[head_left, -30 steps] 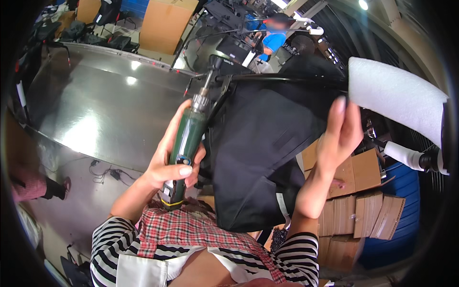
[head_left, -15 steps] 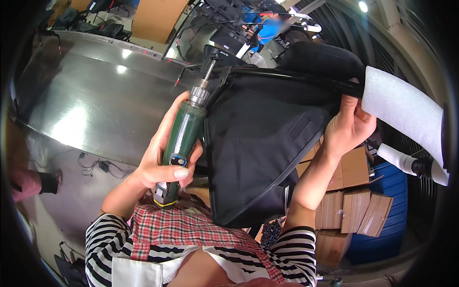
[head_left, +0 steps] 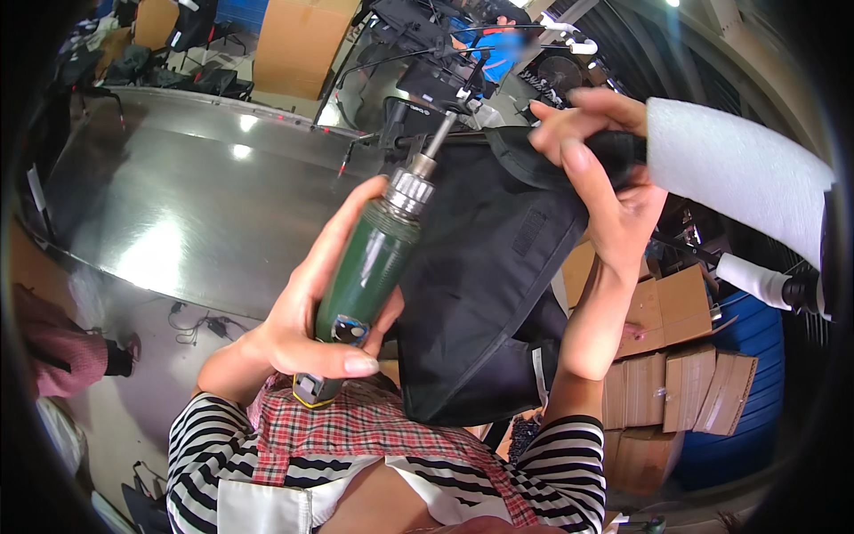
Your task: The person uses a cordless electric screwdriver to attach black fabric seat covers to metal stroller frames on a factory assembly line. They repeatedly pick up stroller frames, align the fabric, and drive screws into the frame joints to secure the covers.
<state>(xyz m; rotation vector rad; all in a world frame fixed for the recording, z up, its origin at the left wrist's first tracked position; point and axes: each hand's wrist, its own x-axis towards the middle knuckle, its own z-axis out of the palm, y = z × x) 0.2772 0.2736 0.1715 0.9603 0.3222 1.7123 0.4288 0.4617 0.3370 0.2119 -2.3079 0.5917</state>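
My left hand (head_left: 292, 327) is wrapped round a green electric screwdriver (head_left: 366, 267) with a ribbed metal collar. Its bit points up and away, close to a black bracket (head_left: 398, 125) on a dark frame. A black fabric panel (head_left: 480, 267) hangs from the frame's bar, most of which the cloth hides. At the bar's right end my right hand (head_left: 614, 178) is closed round the black cloth, its thumb and fingers on either side. White foam wrap (head_left: 729, 169) covers the tube beside that hand.
A shiny metal table (head_left: 196, 196) stretches to the left. Cardboard boxes (head_left: 663, 311) are stacked at the right by a blue surface (head_left: 747, 383). A person in blue (head_left: 498, 62) is at the far side; another person's pink sleeve (head_left: 67, 351) shows at far left. A cable (head_left: 200, 325) lies on the floor.
My right hand has shifted up and left on the bar, and the raised black cloth behind it now lies folded over the bar. The screwdriver has moved slightly right, still in my left hand.
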